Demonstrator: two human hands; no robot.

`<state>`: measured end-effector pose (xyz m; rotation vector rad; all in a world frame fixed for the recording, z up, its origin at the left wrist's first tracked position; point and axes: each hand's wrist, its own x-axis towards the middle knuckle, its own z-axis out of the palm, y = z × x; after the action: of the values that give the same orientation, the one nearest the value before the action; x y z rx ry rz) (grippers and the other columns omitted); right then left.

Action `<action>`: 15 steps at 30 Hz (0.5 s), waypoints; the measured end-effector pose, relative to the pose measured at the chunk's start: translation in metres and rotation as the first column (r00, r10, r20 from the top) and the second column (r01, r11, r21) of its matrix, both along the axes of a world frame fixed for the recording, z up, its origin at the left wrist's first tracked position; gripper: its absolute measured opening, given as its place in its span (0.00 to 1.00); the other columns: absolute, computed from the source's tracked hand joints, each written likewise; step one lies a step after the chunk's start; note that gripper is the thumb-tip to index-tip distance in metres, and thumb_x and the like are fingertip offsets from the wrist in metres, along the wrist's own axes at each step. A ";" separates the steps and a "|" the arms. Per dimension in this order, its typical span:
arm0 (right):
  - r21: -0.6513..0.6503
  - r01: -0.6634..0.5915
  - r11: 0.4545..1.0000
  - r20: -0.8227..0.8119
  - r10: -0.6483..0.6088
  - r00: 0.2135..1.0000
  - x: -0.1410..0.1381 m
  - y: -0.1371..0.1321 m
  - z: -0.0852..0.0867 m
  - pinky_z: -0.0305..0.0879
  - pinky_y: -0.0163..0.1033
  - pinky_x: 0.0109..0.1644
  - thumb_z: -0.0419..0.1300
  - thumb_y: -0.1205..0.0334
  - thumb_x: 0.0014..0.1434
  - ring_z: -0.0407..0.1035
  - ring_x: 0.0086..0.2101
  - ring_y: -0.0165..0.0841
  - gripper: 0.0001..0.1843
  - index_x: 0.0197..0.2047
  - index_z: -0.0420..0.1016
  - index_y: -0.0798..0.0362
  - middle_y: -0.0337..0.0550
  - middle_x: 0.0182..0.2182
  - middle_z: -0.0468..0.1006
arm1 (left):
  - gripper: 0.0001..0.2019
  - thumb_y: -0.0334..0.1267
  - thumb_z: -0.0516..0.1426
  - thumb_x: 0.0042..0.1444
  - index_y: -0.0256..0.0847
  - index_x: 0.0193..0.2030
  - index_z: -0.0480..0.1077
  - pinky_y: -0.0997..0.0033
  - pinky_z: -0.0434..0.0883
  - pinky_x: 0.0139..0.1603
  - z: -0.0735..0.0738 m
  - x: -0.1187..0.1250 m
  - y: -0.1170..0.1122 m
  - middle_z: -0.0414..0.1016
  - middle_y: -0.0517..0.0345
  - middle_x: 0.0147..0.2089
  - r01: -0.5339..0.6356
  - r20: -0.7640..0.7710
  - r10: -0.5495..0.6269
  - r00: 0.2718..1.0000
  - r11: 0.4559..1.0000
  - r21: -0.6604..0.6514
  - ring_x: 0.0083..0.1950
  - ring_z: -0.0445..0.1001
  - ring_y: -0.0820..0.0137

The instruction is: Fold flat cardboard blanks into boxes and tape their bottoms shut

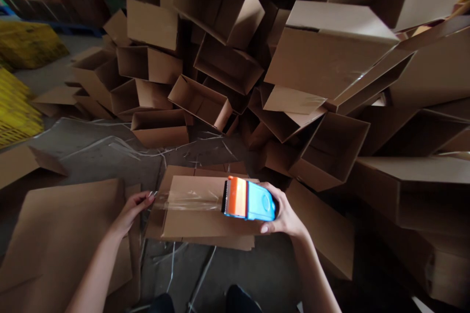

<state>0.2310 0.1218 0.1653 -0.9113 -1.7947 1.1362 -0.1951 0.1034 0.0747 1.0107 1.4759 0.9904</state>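
Observation:
My right hand [281, 210] is wrapped round a blue and orange tape dispenser [251, 199], whose dark toothed edge points left. Clear packing tape [194, 199] stretches leftward from it across a flat cardboard piece [213, 227]. At the other end, my left hand [137, 208] pinches the tape between thumb and fingers, just off the left edge of the cardboard. Beneath that piece lie more flat cardboard sheets [235, 242].
Open cardboard boxes [205, 100] are heaped ahead and to the right. A large flattened carton [66, 234] lies at left, below yellow crates [16, 105]. White straps [121, 146] trail over the grey floor [88, 156]. Two dark shoes [240, 298] show at the bottom.

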 end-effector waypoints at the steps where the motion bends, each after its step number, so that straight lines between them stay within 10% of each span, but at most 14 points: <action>1: -0.001 0.003 1.000 0.003 -0.003 1.000 0.000 0.000 0.000 0.71 0.44 0.48 0.74 0.31 0.35 0.76 0.42 0.46 0.45 0.50 0.78 0.52 0.47 0.42 0.82 | 0.32 0.68 0.68 0.32 0.39 0.19 0.66 0.74 0.55 0.29 0.000 0.000 0.000 0.61 0.64 0.22 0.001 0.003 -0.001 1.000 1.000 -0.001 0.28 0.57 0.72; 15: -0.019 0.000 1.000 0.016 0.000 1.000 0.001 0.000 0.000 0.71 0.45 0.50 0.74 0.31 0.36 0.77 0.43 0.47 0.46 0.51 0.78 0.53 0.48 0.43 0.82 | 0.30 0.68 0.67 0.37 0.39 0.20 0.66 0.75 0.54 0.28 -0.010 -0.001 0.000 0.60 0.65 0.22 0.043 0.017 -0.043 0.999 0.999 0.015 0.27 0.56 0.73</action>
<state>0.2316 0.1221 0.1649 -0.9339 -1.7990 1.1511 -0.1958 0.1038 0.0652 1.0375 1.4287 0.9785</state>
